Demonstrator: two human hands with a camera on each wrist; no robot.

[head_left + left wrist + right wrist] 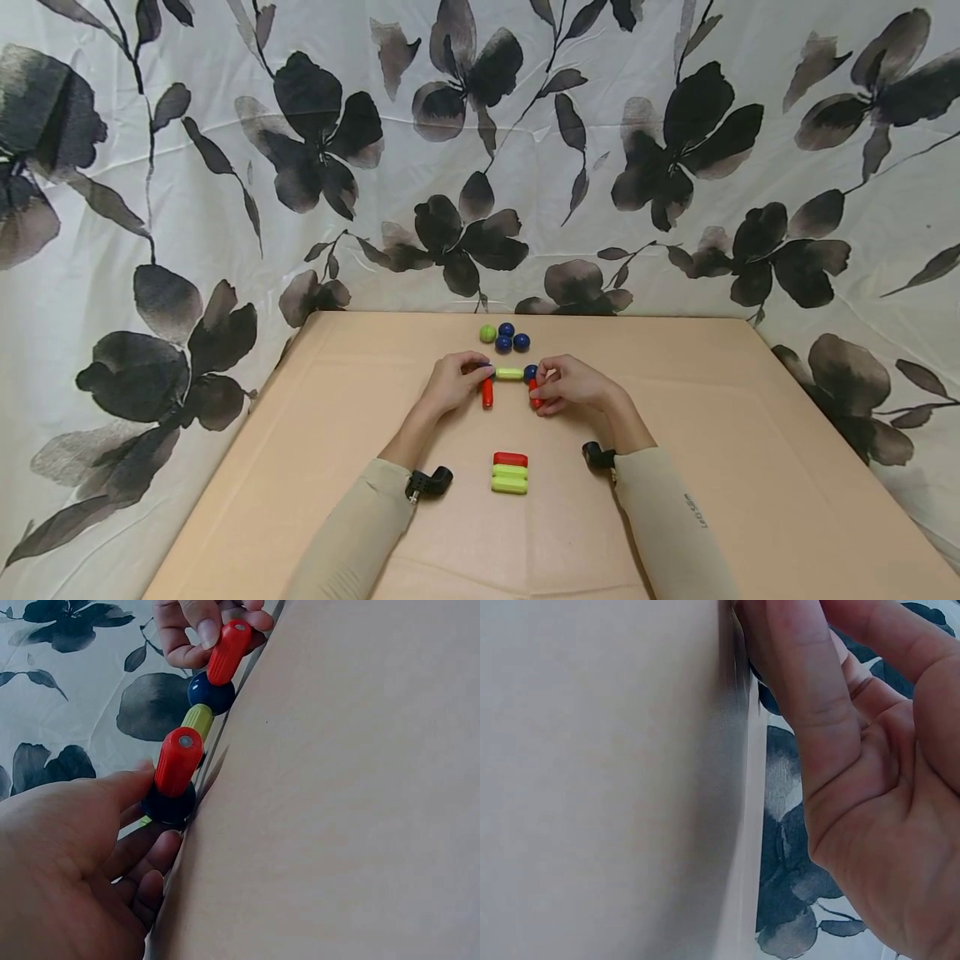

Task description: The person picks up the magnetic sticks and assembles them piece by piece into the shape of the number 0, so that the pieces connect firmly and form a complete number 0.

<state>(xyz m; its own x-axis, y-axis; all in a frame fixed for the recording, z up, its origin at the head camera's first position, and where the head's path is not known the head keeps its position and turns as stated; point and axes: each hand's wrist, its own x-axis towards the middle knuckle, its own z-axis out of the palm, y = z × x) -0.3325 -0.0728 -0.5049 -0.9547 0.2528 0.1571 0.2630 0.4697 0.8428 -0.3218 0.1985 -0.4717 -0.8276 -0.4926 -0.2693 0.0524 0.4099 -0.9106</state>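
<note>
A yellow-green magnetic rod [509,374] spans two dark blue balls, and a red magnetic rod runs from each ball toward me. My left hand [454,382] pinches the left blue ball [169,808]; its thumb also lies against the base of the left red rod [487,394]. With thumb and fingers, my right hand [576,387] grips the right red rod [229,652], which meets the right blue ball [530,372]. Round metal tips show on both red rods in the left wrist view. In the right wrist view, my fingers hide the rod.
Behind the joined pieces sit a green ball [487,333] and three blue balls [504,342]. Nearer me lie a loose red rod [510,459] and two yellow-green rods [509,485], side by side. The tan table [360,533] ends at a floral cloth [465,158].
</note>
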